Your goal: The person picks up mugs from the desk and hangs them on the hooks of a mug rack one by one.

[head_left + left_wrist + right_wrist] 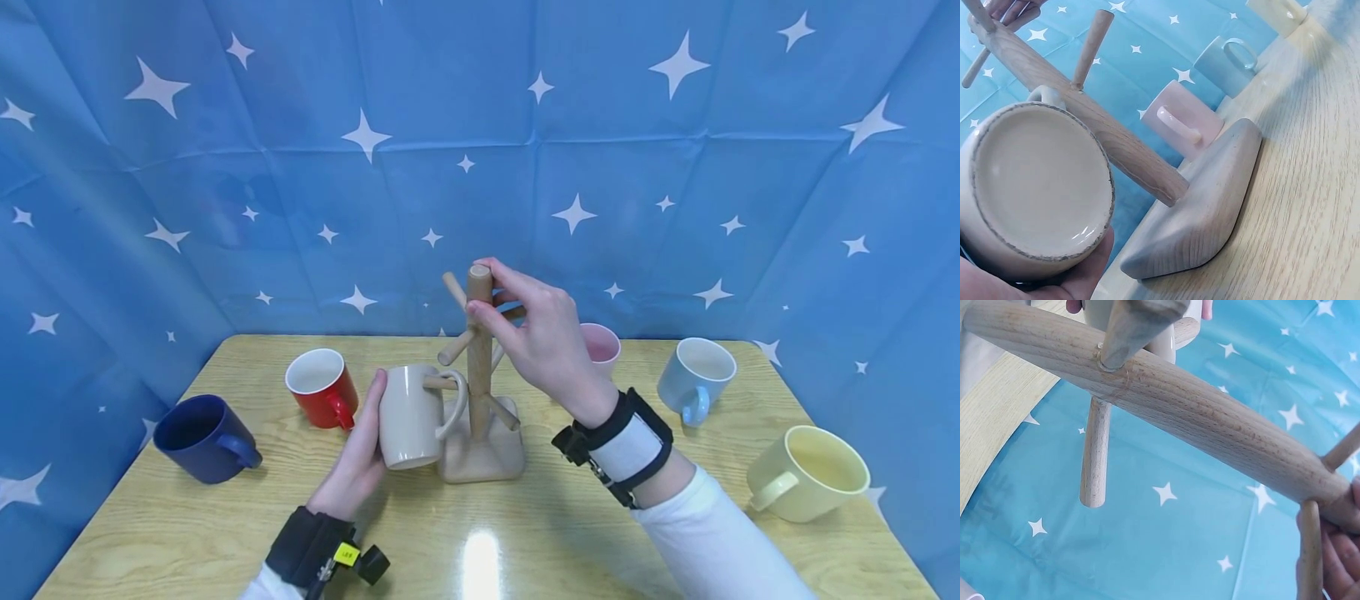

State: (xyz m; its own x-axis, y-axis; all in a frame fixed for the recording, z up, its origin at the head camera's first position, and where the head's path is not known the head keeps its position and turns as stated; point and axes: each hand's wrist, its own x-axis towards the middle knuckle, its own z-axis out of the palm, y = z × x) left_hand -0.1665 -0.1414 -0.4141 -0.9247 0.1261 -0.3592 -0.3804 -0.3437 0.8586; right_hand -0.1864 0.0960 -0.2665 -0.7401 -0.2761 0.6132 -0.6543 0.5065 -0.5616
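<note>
My left hand (358, 467) holds a beige mug (405, 421) by its side, with its handle toward the post of a wooden mug tree (480, 375). One peg (440, 382) overlaps the mug's handle loop in the head view. The left wrist view faces the mug's round underside (1041, 181), the left fingers beneath it. My right hand (547, 337) pinches the top of the post between thumb and fingers. In the right wrist view the post (1210, 419) runs slantwise to the right fingers (1341, 562).
A red mug (324, 392) and a dark blue mug (202, 442) stand on the left of the wooden table (420, 550). To the right are a pink mug (602, 343), a light blue mug (693, 379) and a yellow mug (806, 475). Behind hangs a starry blue curtain (480, 200).
</note>
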